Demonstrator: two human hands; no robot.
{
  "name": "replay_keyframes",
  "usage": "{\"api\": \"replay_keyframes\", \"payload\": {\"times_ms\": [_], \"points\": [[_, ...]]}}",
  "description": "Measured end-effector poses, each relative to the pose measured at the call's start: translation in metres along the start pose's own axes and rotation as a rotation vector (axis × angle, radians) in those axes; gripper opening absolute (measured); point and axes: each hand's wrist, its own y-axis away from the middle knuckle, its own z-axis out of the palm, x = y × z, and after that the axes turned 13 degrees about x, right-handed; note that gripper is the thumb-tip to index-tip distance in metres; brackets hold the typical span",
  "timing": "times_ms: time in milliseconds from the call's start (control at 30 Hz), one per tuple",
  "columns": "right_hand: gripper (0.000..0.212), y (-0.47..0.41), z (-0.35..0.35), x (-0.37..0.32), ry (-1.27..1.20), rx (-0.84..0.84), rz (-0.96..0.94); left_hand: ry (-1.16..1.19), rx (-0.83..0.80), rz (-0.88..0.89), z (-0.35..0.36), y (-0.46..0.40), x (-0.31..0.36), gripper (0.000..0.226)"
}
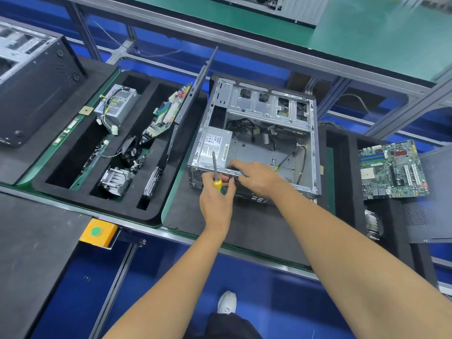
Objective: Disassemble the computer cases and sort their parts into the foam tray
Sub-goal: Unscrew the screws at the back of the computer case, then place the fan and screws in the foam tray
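Note:
An open grey computer case (310,133) lies on a black mat at the centre, with a silver power supply (216,148) in its near left corner and loose cables behind it. My left hand (216,199) grips a yellow-handled screwdriver (215,170), shaft pointing up over the power supply. My right hand (256,177) reaches over the case's near rim, fingers curled on the rim beside the power supply. The black foam tray (156,211) to the left holds a power supply (117,104), a motherboard (166,113), a fan, a heatsink (115,179) and a drive.
A second black case (31,89) stands at far left. Another motherboard (391,170) lies on a foam tray at right, beside a mesh side panel (425,211). A side panel (193,94) leans between tray and case. A yellow box with a green button (97,232) sits on the conveyor edge.

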Motion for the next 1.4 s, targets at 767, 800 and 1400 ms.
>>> {"api": "replay_keyframes", "payload": {"times_ms": [767, 800, 1400], "points": [[0.042, -0.012, -0.009, -0.002, -0.214, -0.125, 0.248, 0.137, 0.006, 0.069, -0.021, -0.046, 0.027, 0.040], [0.043, -0.015, -0.008, -0.001, -0.227, -0.141, 0.279, 0.113, -0.007, 0.102, -0.020, -0.058, 0.033, 0.037], [0.014, 0.003, -0.009, 0.008, -0.772, 0.776, 0.575, -0.267, -0.317, 0.435, 0.035, -0.121, 0.054, 0.019]]}}
